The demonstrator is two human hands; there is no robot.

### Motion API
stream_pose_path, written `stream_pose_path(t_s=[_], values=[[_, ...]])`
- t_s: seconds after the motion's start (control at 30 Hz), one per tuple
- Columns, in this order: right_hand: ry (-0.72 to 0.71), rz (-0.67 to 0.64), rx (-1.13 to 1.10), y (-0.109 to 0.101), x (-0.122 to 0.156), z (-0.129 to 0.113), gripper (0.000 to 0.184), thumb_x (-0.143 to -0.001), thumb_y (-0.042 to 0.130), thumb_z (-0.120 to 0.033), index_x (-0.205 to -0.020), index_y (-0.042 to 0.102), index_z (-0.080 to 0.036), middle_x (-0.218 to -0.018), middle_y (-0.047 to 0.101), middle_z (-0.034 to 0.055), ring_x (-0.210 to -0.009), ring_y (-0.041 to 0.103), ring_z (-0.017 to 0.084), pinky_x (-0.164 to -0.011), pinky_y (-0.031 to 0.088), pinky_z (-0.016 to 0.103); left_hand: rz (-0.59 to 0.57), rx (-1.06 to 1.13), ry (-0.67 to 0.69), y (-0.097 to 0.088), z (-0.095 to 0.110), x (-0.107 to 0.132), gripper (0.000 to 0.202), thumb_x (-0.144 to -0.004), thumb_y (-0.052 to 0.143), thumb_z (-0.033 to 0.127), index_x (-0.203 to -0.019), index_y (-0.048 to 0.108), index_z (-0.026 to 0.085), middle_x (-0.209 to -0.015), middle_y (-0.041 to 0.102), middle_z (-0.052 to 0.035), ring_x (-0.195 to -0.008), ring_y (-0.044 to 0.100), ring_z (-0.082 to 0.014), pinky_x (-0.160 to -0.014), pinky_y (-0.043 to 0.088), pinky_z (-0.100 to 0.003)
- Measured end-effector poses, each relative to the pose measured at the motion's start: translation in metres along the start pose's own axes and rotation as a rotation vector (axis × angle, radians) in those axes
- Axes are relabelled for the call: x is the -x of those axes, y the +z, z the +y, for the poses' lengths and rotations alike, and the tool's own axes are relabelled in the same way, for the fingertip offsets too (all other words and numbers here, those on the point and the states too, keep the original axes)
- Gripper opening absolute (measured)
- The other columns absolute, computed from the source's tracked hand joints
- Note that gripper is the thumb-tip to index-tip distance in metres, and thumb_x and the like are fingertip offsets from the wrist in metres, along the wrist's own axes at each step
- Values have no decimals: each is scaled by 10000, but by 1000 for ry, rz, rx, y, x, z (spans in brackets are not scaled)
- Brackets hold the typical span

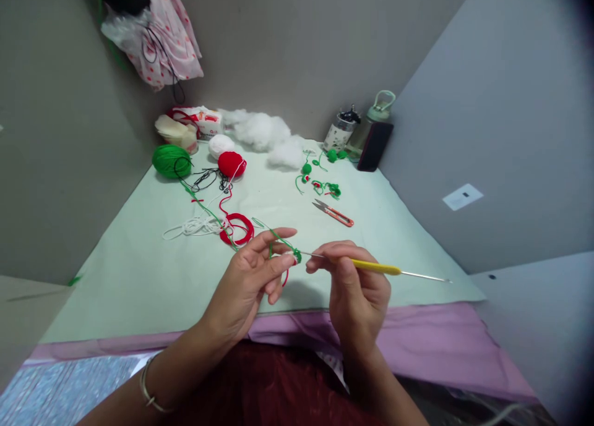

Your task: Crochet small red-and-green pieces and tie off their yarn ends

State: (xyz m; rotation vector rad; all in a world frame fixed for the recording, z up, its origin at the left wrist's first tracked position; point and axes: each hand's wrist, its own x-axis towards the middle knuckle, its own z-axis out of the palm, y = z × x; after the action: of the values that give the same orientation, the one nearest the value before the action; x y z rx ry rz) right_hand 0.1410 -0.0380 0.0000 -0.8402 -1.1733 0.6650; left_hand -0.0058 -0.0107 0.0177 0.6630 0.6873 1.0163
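Observation:
My left hand [257, 271] pinches a small crochet piece [297, 256] in green, white and red between thumb and fingers. Green yarn [278, 235] runs over its raised index finger. In my right hand [355, 284] is a double-ended crochet hook [378, 267] with a yellow grip, its fingers closed round it. One thin metal end reaches the crochet piece; the other points out to the right. Whether the tip is inside a stitch is too small to tell. A green yarn ball [171, 161] lies at the left, its strand leading toward my left hand.
Orange-handled thread snips [333, 213] lie beyond my hands, near small green crochet pieces [333, 190]. Red yarn [232, 164], a white ball [221, 146] and white stuffing [262, 131] sit farther back. A phone [375, 146] leans against a bottle [381, 107]. Walls enclose the table [139, 277].

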Motion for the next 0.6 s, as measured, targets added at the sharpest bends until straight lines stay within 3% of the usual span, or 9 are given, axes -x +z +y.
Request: stream_pose_path(t_s=[0.13,0.27,0.43,0.6], values=[[-185,-3,286,0,6,-1,243,-980,506,-116,-1041,714,-227,-881,693,37,-791,686,170,-698,577,351,5,-14,12,1,-2,1,247,-775,821,227,-1009,746,198,-817,586,41,-428,369,31,-375,331,-106],[-405,-45,536,-1,16,2,304,-950,555,-92,-1168,701,-245,-1054,718,79,-938,709,195,-759,607,352,25,-21,25,2,-3,1,236,-776,822,233,-997,746,200,-849,583,42,-422,358,41,-382,338,-109],[-384,-110,411,-3,18,6,318,-977,528,-120,-1222,678,-257,-1149,719,90,-995,712,210,-790,623,388,10,11,12,2,-1,3,408,-802,798,213,-1195,691,243,-872,570,44,-433,351,39,-375,316,-97],[-319,-95,311,-1,14,3,277,-1003,481,-149,-1163,689,-236,-1019,744,74,-962,705,217,-775,606,402,20,14,18,2,-1,4,529,-811,790,205,-1312,629,259,-897,568,35,-443,349,36,-379,317,-94]])
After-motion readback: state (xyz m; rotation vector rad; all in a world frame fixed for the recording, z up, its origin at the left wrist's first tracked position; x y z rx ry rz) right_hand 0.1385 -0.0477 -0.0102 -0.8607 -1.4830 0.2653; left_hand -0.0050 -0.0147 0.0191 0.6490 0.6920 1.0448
